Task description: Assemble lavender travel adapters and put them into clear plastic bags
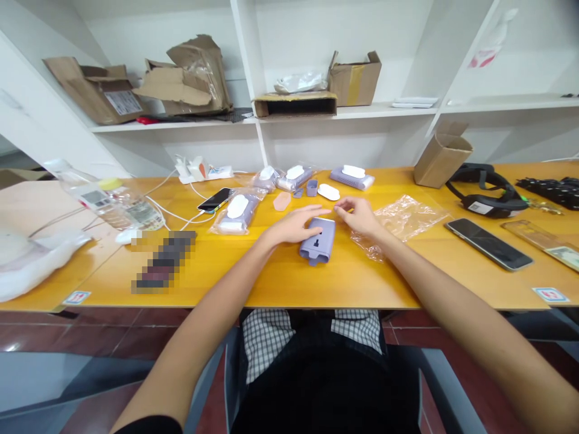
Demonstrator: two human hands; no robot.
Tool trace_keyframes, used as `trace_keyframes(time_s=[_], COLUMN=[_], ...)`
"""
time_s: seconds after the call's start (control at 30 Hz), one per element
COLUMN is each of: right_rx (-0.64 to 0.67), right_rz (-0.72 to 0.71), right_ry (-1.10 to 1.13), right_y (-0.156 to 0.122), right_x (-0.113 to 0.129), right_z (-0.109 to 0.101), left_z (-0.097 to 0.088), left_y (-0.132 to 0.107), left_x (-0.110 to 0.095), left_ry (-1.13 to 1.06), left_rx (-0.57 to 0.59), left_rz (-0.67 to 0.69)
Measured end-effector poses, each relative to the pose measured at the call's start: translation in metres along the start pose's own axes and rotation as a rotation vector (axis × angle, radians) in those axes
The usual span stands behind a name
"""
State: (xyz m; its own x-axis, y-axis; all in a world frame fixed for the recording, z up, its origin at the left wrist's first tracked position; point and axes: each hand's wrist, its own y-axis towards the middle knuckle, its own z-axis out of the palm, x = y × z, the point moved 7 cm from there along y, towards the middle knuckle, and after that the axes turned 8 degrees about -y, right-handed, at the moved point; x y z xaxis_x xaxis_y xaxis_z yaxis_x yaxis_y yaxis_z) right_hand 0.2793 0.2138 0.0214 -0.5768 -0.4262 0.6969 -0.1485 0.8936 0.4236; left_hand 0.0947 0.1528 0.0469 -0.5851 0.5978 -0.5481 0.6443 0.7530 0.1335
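Note:
A purple plastic case [318, 242] lies on the orange table [280, 283] in front of me. My left hand [296, 223] rests on its upper left corner with fingers stretched flat. My right hand [360, 214] sits just right of the case's top edge, fingers curled in a loose pinch; what they hold, if anything, is too small to see. Beyond the hands lie a white oval lid [329, 191], a small purple cap [312, 187] and a pink piece [281, 201].
An empty clear bag [400, 218] lies right of my hands. Bagged purple cases [236, 213] and one bare case [352, 176] sit behind. Phones [488, 243], [215, 199], a black headset [487, 191], a cardboard box [441, 158], a water bottle [113, 199] and a power strip [199, 170] surround them. Shelves rise behind.

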Motion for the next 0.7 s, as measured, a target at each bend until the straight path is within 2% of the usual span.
trace_keyframes(time_s=[0.07, 0.1, 0.23, 0.33, 0.4, 0.5, 0.6, 0.7], right_rx=[-0.012, -0.005, 0.049, 0.178, 0.287, 0.385, 0.4, 0.384], right_rz=[-0.077, -0.108, -0.26, -0.341, -0.322, -0.249, -0.216, -0.22], right_ry=[-0.134, -0.192, -0.368, -0.443, -0.477, -0.511, -0.484, -0.425], right_y=[-0.003, -0.005, -0.017, -0.026, -0.029, -0.027, -0.022, -0.017], right_x=[0.012, 0.018, 0.046, 0.057, 0.054, 0.039, 0.029, 0.026], right_z=[-0.004, -0.006, -0.008, 0.002, 0.013, 0.023, 0.022, 0.016], left_z=[0.004, 0.004, -0.007, -0.009, -0.009, -0.012, -0.018, -0.015], left_y=[0.001, 0.001, -0.004, -0.006, -0.006, -0.006, -0.004, -0.002], left_x=[0.002, 0.005, 0.029, 0.036, 0.039, 0.046, 0.05, 0.056], left_ry=[-0.008, 0.01, 0.145, 0.105, 0.023, -0.087, -0.263, -0.614], left_rx=[0.061, 0.045, -0.234, -0.393, -0.432, -0.432, -0.443, -0.451], left_rz=[-0.033, -0.089, -0.401, -0.407, -0.383, -0.431, -0.455, -0.5])
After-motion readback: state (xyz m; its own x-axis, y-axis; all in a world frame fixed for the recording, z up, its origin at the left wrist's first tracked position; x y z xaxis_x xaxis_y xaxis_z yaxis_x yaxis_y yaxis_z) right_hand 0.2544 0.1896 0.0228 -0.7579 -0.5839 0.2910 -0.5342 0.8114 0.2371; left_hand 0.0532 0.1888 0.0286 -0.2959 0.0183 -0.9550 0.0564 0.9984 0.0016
